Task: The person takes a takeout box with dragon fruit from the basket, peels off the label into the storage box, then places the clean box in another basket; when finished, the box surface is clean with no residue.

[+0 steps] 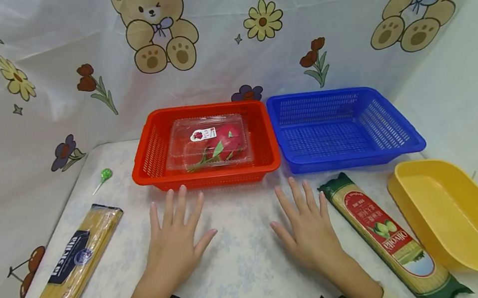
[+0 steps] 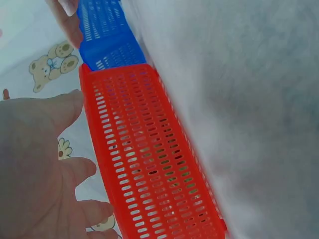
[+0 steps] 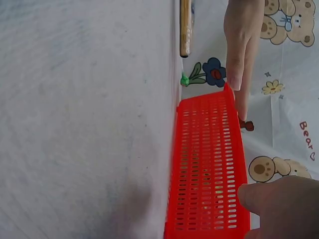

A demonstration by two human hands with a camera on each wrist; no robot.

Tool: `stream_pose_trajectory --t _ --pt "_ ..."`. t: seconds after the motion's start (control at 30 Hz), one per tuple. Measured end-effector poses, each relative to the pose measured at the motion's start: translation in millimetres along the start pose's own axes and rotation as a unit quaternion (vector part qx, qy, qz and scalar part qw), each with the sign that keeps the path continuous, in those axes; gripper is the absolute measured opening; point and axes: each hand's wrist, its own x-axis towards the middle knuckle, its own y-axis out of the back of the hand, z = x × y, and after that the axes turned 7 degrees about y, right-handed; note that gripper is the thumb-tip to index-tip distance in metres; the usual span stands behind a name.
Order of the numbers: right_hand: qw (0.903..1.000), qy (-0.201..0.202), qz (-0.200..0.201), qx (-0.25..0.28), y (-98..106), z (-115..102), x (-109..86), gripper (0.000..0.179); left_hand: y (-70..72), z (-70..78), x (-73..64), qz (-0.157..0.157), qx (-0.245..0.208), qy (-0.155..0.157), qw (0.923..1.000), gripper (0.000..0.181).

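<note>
My left hand [image 1: 176,243], palm down with fingers spread, is in front of the red basket [image 1: 211,180], its fingertips near the basket's front wall. My right hand [image 1: 311,232] lies across from it, also spread and holding nothing, between the red basket and a green-ended spaghetti pack [image 1: 382,236]. Inside the red basket is a clear plastic box [image 1: 180,149] with a dragon fruit [image 1: 230,142] in it. In the left wrist view the red basket's slotted side [image 2: 149,164] fills the middle, with the left hand's fingers beside it.
A blue basket [image 1: 327,165] adjoins the red one on the right. The yellow tub [image 1: 464,210] stands at the right edge. On the left lie a second spaghetti pack [image 1: 70,277] with dark ends and a green lollipop [image 1: 106,174]. Behind hangs a bear-print cloth [image 1: 216,46].
</note>
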Motion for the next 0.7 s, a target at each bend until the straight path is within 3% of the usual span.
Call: stream_pose_trajectory --t 0.2,0.3,0.5,0.7 --pt "0.9999 0.012 -0.004 0.008 15.6 0.5 10.4 0.076 15.6 -9.7 10.4 -0.002 -0.016 0.009 0.9998 0.088" --pt "0.9997 0.017 -0.002 0.018 26.3 1.2 23.5 0.077 24.4 -15.4 20.3 0.005 -0.045 0.011 0.9989 0.087" --pt "0.9971 0.024 0.018 0.07 45.9 -0.3 62.9 0.077 35.3 -25.6 37.9 0.018 -0.119 0.029 0.9923 0.082" --pt "0.9887 0.021 0.015 0.148 52.1 -2.7 111.4 0.074 36.2 -41.3 57.4 0.071 -0.159 0.053 0.9834 0.075"
